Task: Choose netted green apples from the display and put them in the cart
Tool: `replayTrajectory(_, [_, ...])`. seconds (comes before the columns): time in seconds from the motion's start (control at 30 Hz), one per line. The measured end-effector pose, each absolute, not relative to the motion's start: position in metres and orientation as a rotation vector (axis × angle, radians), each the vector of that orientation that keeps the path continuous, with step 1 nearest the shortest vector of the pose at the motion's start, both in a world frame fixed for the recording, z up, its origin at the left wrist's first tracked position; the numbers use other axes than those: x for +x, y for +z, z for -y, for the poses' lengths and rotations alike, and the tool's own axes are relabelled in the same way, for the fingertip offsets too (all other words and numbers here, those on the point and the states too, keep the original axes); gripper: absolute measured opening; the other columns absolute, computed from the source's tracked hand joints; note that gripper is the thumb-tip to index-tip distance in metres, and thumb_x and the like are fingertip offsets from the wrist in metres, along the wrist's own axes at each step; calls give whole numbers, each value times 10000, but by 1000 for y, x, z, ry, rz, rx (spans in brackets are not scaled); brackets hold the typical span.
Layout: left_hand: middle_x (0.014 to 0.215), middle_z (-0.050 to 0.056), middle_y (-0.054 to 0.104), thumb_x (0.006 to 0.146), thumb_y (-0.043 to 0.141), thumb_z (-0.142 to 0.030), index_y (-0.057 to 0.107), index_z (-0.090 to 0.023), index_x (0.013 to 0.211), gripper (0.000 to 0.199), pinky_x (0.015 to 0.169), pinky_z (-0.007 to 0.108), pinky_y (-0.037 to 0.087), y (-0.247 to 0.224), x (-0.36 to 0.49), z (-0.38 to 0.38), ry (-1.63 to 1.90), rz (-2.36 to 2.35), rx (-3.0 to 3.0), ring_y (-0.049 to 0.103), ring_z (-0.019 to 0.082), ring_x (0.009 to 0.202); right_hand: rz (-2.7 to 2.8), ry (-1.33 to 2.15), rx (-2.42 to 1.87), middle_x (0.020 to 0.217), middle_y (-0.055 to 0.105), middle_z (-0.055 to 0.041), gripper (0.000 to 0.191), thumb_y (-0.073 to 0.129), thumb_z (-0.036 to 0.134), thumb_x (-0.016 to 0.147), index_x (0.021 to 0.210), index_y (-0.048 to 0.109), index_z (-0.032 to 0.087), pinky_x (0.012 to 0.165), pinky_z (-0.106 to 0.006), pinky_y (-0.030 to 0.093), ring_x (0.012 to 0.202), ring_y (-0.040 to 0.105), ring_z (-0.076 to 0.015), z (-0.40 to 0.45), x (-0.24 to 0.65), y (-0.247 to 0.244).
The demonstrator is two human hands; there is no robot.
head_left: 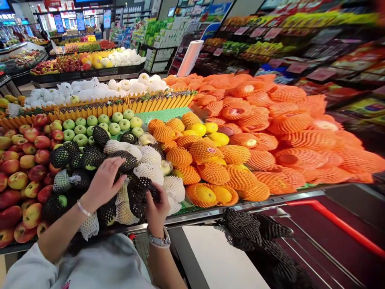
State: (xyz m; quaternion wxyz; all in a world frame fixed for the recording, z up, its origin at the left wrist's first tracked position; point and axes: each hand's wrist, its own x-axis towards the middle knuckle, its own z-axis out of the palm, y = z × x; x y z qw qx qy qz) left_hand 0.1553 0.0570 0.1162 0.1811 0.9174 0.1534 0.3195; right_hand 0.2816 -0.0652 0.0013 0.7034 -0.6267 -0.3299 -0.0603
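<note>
Red apples [37, 172] fill the left end of the counter [210, 213]. Beside them, the left hand [104, 180] lies over a fruit in black netting [126, 161]; whether it grips or merely rests, I cannot tell. Near the front edge, the right hand [158, 206] pinches a black net [138, 198] between thumb and fingers. A hard tug could tear that mesh, or nudge the loosely piled white-netted fruit [173, 188] just right of it over the edge.
</note>
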Motion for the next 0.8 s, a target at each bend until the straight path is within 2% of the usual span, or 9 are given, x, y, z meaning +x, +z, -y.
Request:
replayTrajectory(0.07, [1135,96,614,973,463,-299,578,-198,1190,266,979,346,470,115,138,-36,956,-413,2338,578,203,1072,844,-113,-1351,986,689,-70,201,612,303,889,1063,663,216,809,-375,539,902,647,-217,61,276,13])
replayTrajectory(0.13, [1037,81,619,951,521,-357,599,-193,1119,247,870,306,498,110,124,-23,914,-452,2141,594,189,946,972,-82,-1306,961,678,-59,212,640,274,882,1089,656,228,755,-344,544,848,639,-203,55,266,22])
replayTrajectory(0.3, [1101,74,641,803,717,-371,593,-179,1142,409,908,315,468,95,110,-27,749,-725,1964,596,211,1011,1061,-37,-1206,905,621,-42,297,671,188,858,1146,628,246,688,-308,542,772,603,-180,43,241,31])
replayTrajectory(0.4, [910,41,678,818,677,-347,643,-171,915,204,798,294,472,91,103,-34,703,-841,1913,615,195,857,1070,6,-1182,975,597,-48,384,627,101,835,1183,615,261,688,-295,536,765,583,-163,39,238,28])
replayTrajectory(0.47, [809,28,673,828,651,-361,645,-171,798,193,731,278,462,89,99,-36,759,-870,1875,607,182,771,1143,73,-1202,1029,595,-58,483,546,34,794,1212,617,264,714,-301,536,779,585,-160,34,242,23])
replayTrajectory(0.57, [783,20,671,819,657,-401,664,-168,799,234,690,255,450,88,95,-37,885,-870,1813,598,166,736,1268,165,-1254,1047,634,-69,560,447,2,707,1165,662,241,814,-339,532,906,617,-189,25,254,13])
replayTrajectory(0.67, [760,12,645,852,610,-448,669,-159,849,296,620,239,428,86,93,-36,781,-783,1780,550,142,670,1233,163,-1281,975,679,-65,477,436,38,693,1051,699,210,828,-353,524,929,635,-210,20,262,7])
replayTrajectory(0.73, [834,27,666,880,556,-454,689,-156,913,327,688,249,462,80,88,-35,621,-701,1752,570,150,740,1150,151,-1278,946,690,-64,402,456,81,722,1022,700,195,787,-342,523,880,641,-211,22,262,9])
replayTrajectory(0.8, [973,52,695,847,565,-425,716,-162,964,325,869,288,482,68,82,-35,492,-672,1660,605,178,909,1094,156,-1244,914,690,-58,325,482,133,770,1008,695,190,740,-320,518,833,640,-205,27,259,16])
